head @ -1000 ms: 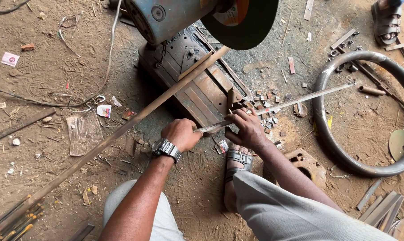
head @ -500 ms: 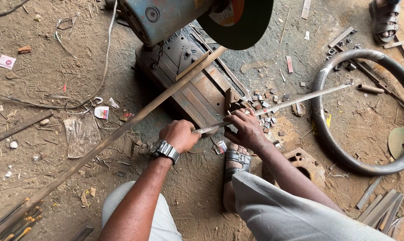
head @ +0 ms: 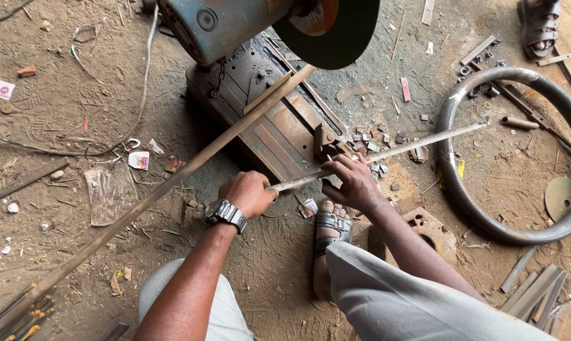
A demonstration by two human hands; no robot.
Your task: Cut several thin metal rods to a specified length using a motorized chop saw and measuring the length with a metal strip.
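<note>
A chop saw stands on the dirt floor with a rusty base [head: 279, 129] and a raised cutting disc [head: 336, 31] above it. A long rusty bar [head: 172, 180] lies diagonally across the base through the vise. My left hand [head: 247, 192], a watch on its wrist, grips the near end of a thin flat metal strip [head: 424, 142]. My right hand [head: 355, 183] holds the same strip a little farther along, beside the saw's clamp. The strip runs out to the right, over small cut pieces.
A large metal ring [head: 519, 151] lies at the right. Small offcuts [head: 377, 142] litter the ground by the saw. Flat bars [head: 538, 290] lie at the lower right. My sandalled foot [head: 329, 233] rests under the right hand. Another person's sandalled foot [head: 541, 25] is at top right.
Both hands keep their hold on the strip and have barely shifted; the view has drifted slightly.
</note>
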